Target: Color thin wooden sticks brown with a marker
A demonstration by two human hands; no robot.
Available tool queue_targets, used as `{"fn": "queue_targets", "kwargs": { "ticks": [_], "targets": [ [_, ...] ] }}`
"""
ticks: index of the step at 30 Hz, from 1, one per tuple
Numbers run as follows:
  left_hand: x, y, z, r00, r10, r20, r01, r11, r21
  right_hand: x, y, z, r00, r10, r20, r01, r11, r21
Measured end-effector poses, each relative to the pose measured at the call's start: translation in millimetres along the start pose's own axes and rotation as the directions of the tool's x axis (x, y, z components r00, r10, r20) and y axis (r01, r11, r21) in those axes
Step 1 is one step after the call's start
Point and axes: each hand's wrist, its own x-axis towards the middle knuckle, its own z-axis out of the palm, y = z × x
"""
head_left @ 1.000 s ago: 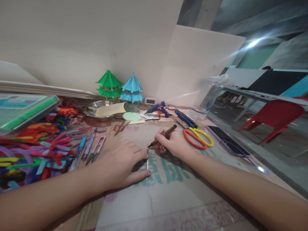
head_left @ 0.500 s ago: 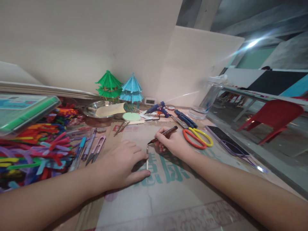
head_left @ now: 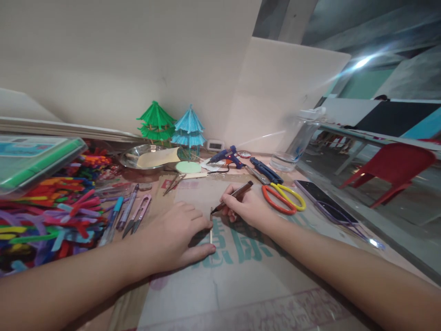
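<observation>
My right hand (head_left: 241, 204) is closed around a dark brown marker pen (head_left: 236, 195), its tip on a thin pale stick (head_left: 211, 236). That stick lies lengthwise on the cardboard sheet (head_left: 186, 294), and its far end looks brown. My left hand (head_left: 179, 234) lies low over the sheet, thumb and index finger touching the stick and holding it down. Green printed characters (head_left: 246, 241) show beneath and beside the hands. Orange-and-yellow-handled scissors (head_left: 283, 198) rest just beyond my right hand.
Colourful pipe cleaners (head_left: 65, 216) crowd the left, under a plastic case (head_left: 41, 161). Pens and pink snips (head_left: 139, 212) lie nearby. Behind stand green (head_left: 156, 124) and blue (head_left: 189, 128) pagoda-like models, a metal bowl (head_left: 129, 158), and a glue gun (head_left: 227, 157). At right lies a phone (head_left: 324, 200).
The marker tip has shifted slightly down along the stick, toward me, with my right hand. The left hand stays in place.
</observation>
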Motion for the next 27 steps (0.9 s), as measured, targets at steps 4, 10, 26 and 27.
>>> {"fn": "queue_targets", "kwargs": {
  "ticks": [4,10,26,27],
  "targets": [
    [0.3,0.6,-0.5,1.000,0.001,0.007,-0.001,1.000,0.001,2.7,4.0,-0.8,0.999,-0.021,-0.049,0.022,0.999,0.027],
    [-0.3,0.0,0.3,1.000,0.000,0.009,0.000,1.000,-0.003,0.8,0.4,-0.3,1.000,0.011,-0.028,-0.011,1.000,0.001],
    [0.3,-0.1,0.4,1.000,0.000,0.005,0.000,1.000,-0.002,-1.1,-2.0,0.5,1.000,0.011,-0.005,-0.011,1.000,-0.019],
    [0.2,-0.2,0.6,1.000,-0.002,0.007,0.002,1.000,-0.001,-0.8,-1.5,0.6,1.000,0.007,-0.017,-0.007,1.000,-0.017]
  ]
}}
